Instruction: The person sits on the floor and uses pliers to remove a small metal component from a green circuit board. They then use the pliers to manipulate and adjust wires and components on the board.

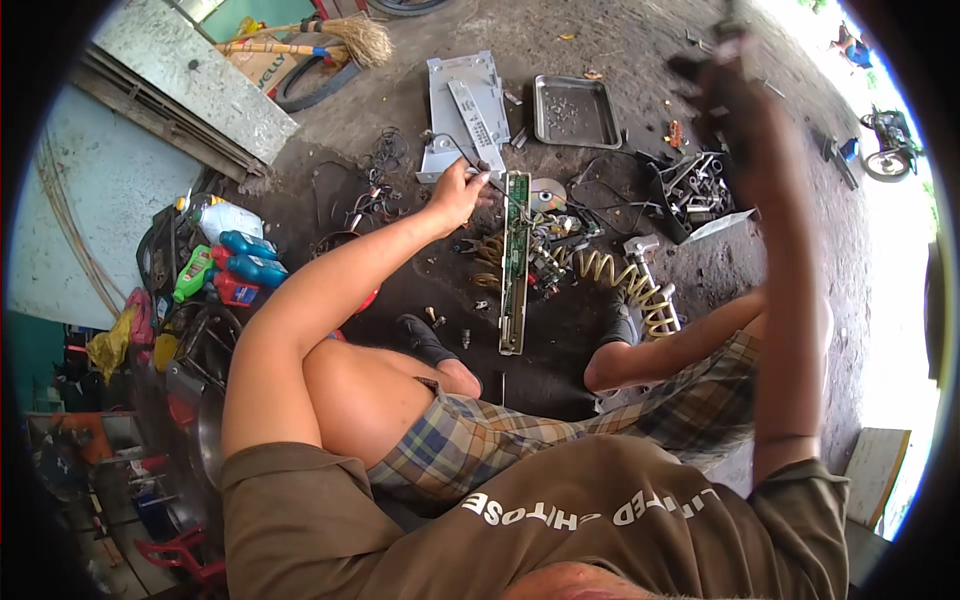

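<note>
The long metal strip [512, 325] with the green board [516, 250] in it lies on the dark ground [560, 370] in front of you, between your feet, with one end pointing at you. Your left hand [460, 197] is at its far end. The fingers there look curled in and pinching a thin dark rod [484, 164]; you can't see well if they touch the strip too. Your right hand [738, 105] is up high on the right, well apart from the strip. It is a blur, so I can't tell how its fingers are or what they may hold.

The strip looks light for how long it is. The metal should be stiff, but it may bend if you push hard in the middle. The green board looks like the part that could crack, so don't squeeze it. Its thin edges may be sharp on bare skin. Hold it by the metal sides, or by the bare end near you. The smooth metal could slide on the dirt. Next to it, on the right, sit small loose parts [548, 270] and a gold coil spring [603, 270].
</note>
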Tool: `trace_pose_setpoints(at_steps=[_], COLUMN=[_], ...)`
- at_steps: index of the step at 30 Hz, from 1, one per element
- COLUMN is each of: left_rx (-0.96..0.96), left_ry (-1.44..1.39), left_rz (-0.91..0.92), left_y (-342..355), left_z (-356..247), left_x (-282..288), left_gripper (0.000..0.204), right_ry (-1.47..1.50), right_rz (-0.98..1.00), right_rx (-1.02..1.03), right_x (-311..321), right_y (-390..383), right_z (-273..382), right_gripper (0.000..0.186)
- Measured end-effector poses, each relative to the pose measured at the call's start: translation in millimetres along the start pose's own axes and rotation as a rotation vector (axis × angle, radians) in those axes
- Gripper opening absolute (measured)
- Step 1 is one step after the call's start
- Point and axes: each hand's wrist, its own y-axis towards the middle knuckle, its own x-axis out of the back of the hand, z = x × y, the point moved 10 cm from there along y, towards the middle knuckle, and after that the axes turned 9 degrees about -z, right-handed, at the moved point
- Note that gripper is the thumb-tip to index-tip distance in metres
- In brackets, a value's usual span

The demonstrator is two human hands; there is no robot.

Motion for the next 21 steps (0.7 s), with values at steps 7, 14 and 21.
trace_pose_setpoints(at_steps=[7,14,21], left_rx=[-0.045,0.079,0.058], left_ry=[-0.021,-0.062,-0.081], left_rz=[-0.125,-0.065,-0.049], left_y=[-3,-22,-21], left_z=[-10,16,9], left_x=[14,19,6], left_gripper=[0.026,0.020,0.014], right_ry=[0.370,0.109,0.374], right_rz=[-0.249,-0.045,-0.021], right_rx=[-0.557,-0.594,-0.665], right_x=[-237,-288,-304], right_y=[-167,-232,-228], right_z=[-253,-314,-331], right_gripper=[0.033,0.030,0.028])
